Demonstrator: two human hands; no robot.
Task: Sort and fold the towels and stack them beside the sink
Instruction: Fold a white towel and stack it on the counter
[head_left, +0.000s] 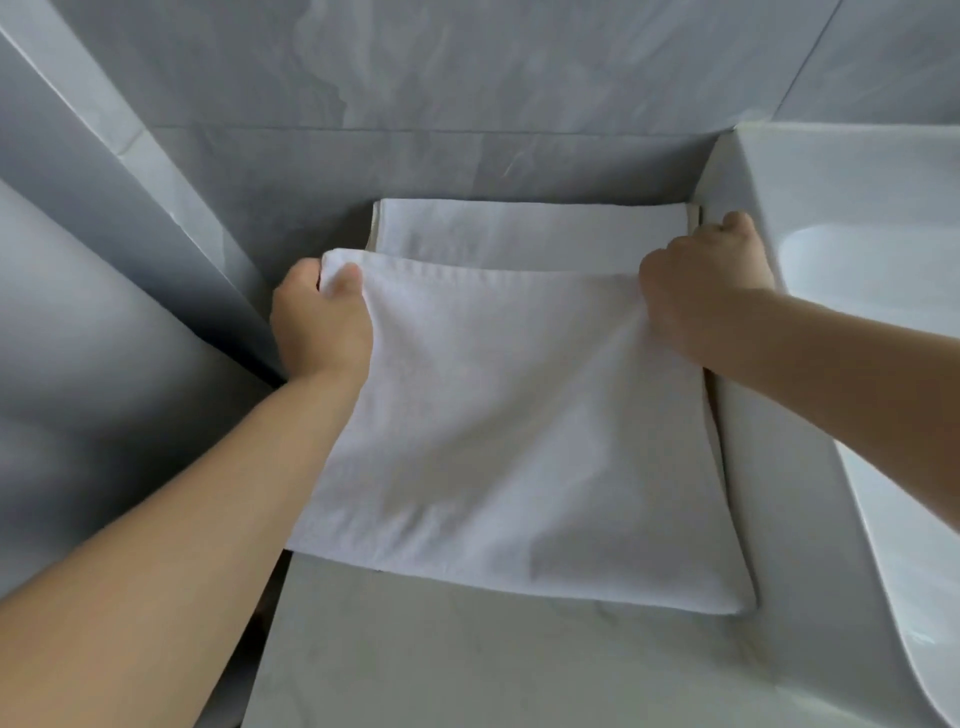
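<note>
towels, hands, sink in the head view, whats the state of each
top towel: folded white, far edge lifted, near part lying over the lower towel
lower towel: folded flat on the counter against the wall
left hand: grips the top towel's far left corner
right hand: grips the top towel's far right corner
sink: white basin right of the towels, looks empty in the part shown
counter: bare grey surface near the camera

A folded towel (498, 415) was laid at frame centre on the counter (467, 665), overlapping another towel (530, 228) behind it; the sink (857, 260) was positioned right.
</note>
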